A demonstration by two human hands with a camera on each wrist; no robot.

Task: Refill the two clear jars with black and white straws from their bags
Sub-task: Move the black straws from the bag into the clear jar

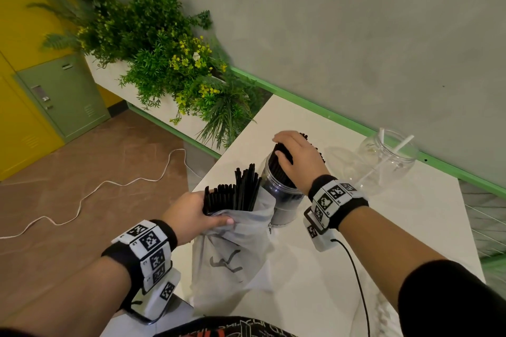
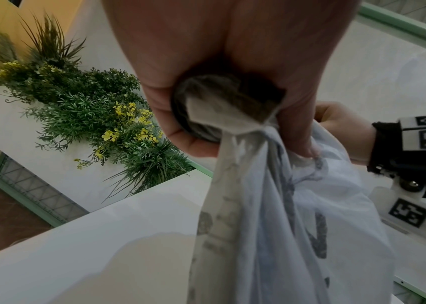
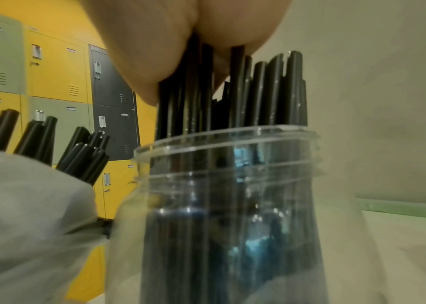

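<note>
Head view shows a white table with a grey bag standing at its near left edge, a jar just behind and touching it, and a second jar well apart to the right, by the wall. Black straws stand in the bag, their long axes near upright, fanning a little, tips out of the gathered mouth. The near jar is packed with black straws standing upright, ends above the rim. The far jar holds only a few white straws, leaning on a slant with upper ends past the rim.

The left hand has its fingers and thumb curled round the bag's neck and the straw bundle inside it. The right hand lies over the near jar's straw tops, fingers bent down over them; whether it grips any or only presses cannot be told.

Left wrist view shows what the head view hides: the bag cloth bunched through the closed fist and hanging below it, dark print on the fabric, with the other wrist's marker band to the right. A planter sits beyond the table edge.

Right wrist view, from low beside the jar, shows its threaded clear neck, the dark straws rising unevenly above it, the palm resting on the tallest, and the bag's straw tips at left before yellow and green lockers.
</note>
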